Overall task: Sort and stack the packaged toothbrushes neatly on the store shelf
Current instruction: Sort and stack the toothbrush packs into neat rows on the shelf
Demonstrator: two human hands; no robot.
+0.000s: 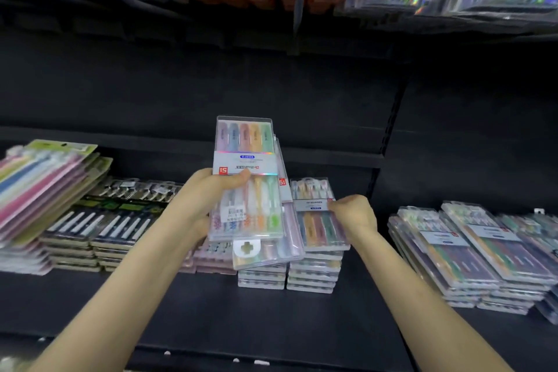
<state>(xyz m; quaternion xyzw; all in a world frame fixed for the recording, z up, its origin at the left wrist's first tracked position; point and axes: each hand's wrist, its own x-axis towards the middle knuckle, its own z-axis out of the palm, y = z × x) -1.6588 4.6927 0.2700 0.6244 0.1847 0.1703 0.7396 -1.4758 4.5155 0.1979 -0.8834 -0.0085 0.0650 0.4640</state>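
**Fanned cases in the left hand, a stack top pinched in the right**

At nine o'clock on the shelf (211, 320), the carded pink-and-blue packs (39, 184) lie tilted on their pile. Just to their right sit lower stacks of dark-backed toothbrush packs (99, 223).

The left hand (208, 199) grips a clear five-brush case (247, 160) above the middle of the shelf, with the thumb laid across its label band and the fingers curled beneath. A second case (271, 255) lies under it, skewed so that its hang-tab end juts out toward five o'clock. I cannot tell whether more are held behind.

At three o'clock from these, the right hand (353, 214) pinches the right edge of the top pack (315, 220) on one of two short centre stacks (314, 276), with its fingers curled tight. Further right, the stacked multi-colour cases (471, 254) sit slewed and stepped.

The likeliest slip is the skewed lower case. It seems to be held by pressure alone, and smooth plastic on plastic could let it slide out if the left hand tilts or eases.

Tugging the pinched pack sideways could drag the ones beneath it out of line. A forearm swinging toward three o'clock could nudge the already uneven right-hand pile.
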